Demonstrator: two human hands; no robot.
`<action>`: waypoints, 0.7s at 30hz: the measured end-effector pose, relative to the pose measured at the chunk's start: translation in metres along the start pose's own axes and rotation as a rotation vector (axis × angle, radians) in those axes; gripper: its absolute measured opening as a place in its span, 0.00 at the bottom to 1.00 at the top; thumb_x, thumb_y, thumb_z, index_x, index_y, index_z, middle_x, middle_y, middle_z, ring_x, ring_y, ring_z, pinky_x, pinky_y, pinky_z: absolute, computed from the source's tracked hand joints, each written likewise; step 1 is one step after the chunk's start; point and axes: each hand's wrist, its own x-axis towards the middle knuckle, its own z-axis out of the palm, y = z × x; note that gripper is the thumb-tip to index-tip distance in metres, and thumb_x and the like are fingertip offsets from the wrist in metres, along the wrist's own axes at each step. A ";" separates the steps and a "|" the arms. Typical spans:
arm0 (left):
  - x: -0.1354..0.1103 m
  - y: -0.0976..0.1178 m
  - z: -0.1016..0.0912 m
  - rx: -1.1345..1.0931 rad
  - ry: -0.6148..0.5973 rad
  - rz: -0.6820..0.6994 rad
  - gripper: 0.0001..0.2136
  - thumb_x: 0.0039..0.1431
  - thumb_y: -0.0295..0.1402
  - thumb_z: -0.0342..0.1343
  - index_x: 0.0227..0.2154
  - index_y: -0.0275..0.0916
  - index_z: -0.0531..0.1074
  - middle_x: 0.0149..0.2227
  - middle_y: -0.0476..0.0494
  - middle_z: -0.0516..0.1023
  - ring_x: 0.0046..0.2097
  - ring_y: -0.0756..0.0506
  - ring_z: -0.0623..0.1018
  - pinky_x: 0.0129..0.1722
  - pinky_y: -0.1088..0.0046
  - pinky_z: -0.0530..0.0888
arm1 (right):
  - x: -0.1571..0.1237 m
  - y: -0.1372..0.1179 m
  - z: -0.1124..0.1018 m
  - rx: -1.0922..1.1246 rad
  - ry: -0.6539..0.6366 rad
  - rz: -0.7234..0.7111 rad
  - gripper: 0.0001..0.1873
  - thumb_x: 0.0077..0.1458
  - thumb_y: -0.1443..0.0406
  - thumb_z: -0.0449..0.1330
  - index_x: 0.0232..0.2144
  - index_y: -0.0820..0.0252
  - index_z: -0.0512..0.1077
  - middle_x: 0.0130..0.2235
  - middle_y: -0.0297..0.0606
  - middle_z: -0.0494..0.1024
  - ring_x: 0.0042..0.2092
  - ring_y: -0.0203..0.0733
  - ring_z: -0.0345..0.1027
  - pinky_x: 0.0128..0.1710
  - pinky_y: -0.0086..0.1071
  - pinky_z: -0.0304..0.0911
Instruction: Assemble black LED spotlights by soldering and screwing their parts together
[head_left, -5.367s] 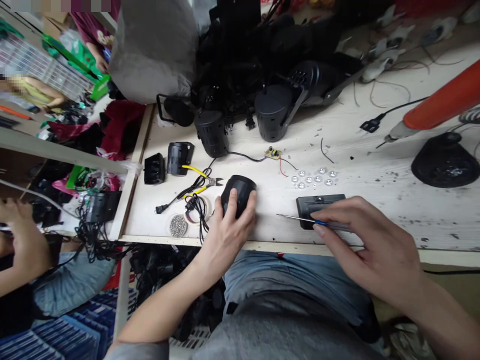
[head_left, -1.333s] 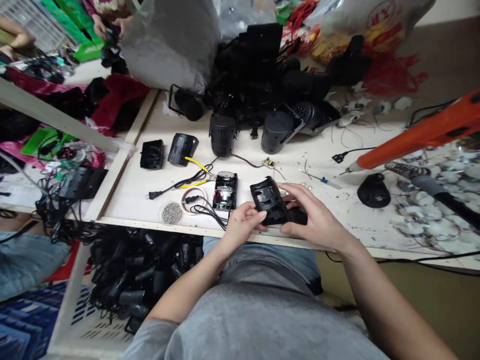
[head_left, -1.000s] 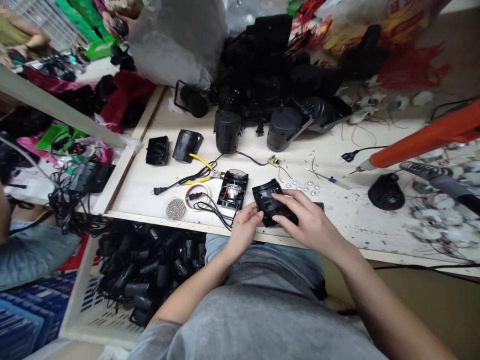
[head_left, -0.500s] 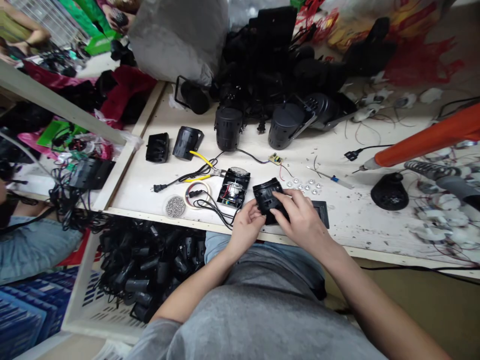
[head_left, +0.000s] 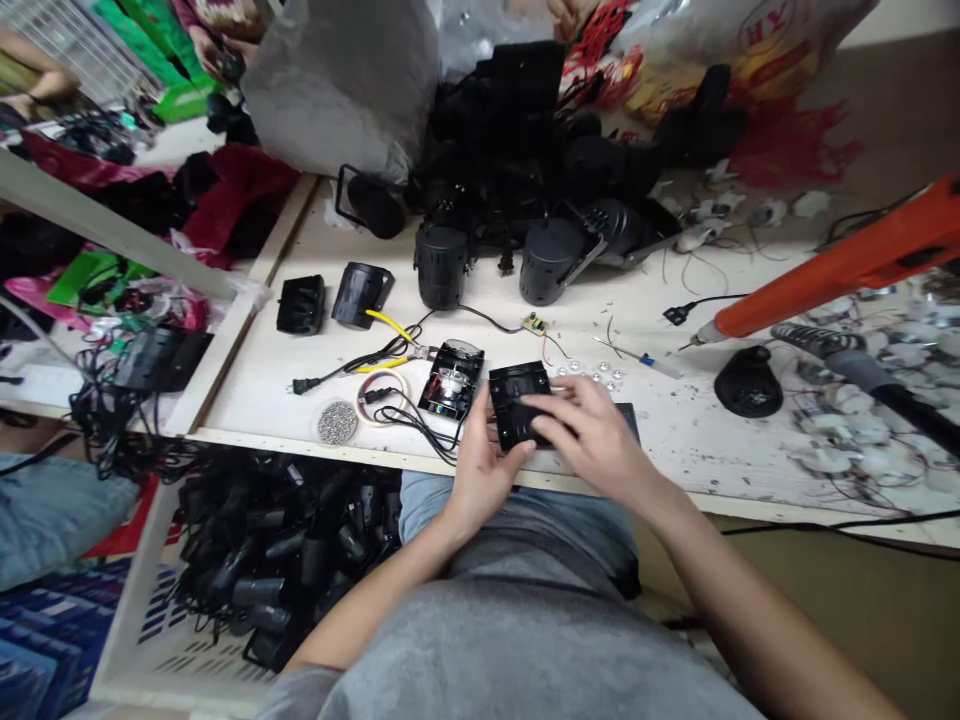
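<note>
The left hand stands nearly upright at the near edge of the white workbench, its fingers partly closed against the left side of a black plastic housing. The right hand comes in from the right, fingers curved over the housing's near right part, so the two hands hold it between them just above the bench. Just left of the housing lies an opened lamp body showing a lens and coloured wires, its black cable looping toward a ring of tape and a dish of screws. Just right, a flat dark plate lies partly under the right hand. Farther right are small LED beads and a blue-handled screwdriver. Yellow-handled pliers rest on the far left of the bench, near two black cylindrical lamp housings. An orange-handled soldering iron lies at far right.
</note>
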 end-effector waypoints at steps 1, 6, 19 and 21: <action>0.000 0.001 -0.003 0.043 -0.004 0.019 0.44 0.55 0.36 0.65 0.70 0.46 0.47 0.59 0.37 0.69 0.47 0.43 0.76 0.41 0.68 0.76 | 0.004 0.009 -0.008 0.026 0.033 0.032 0.17 0.68 0.57 0.52 0.46 0.55 0.79 0.47 0.45 0.74 0.46 0.47 0.71 0.47 0.42 0.70; 0.003 0.005 -0.016 0.331 -0.094 0.069 0.31 0.60 0.35 0.60 0.66 0.47 0.60 0.51 0.42 0.73 0.39 0.45 0.74 0.41 0.66 0.75 | 0.024 0.078 -0.030 -0.344 0.145 0.297 0.15 0.60 0.63 0.56 0.42 0.66 0.79 0.41 0.50 0.74 0.44 0.53 0.69 0.49 0.46 0.67; 0.005 0.006 -0.023 0.424 -0.202 0.187 0.26 0.59 0.30 0.59 0.61 0.46 0.66 0.52 0.42 0.72 0.54 0.41 0.73 0.54 0.61 0.73 | 0.020 0.051 -0.040 -0.426 -0.045 0.292 0.11 0.63 0.63 0.50 0.39 0.62 0.71 0.31 0.45 0.76 0.30 0.47 0.67 0.31 0.38 0.60; 0.006 0.005 -0.023 0.419 -0.202 0.190 0.26 0.59 0.30 0.59 0.61 0.46 0.66 0.52 0.42 0.72 0.53 0.41 0.74 0.55 0.60 0.73 | 0.010 0.024 -0.041 -0.311 -0.064 0.188 0.10 0.65 0.62 0.50 0.38 0.59 0.70 0.32 0.41 0.77 0.31 0.43 0.70 0.31 0.34 0.62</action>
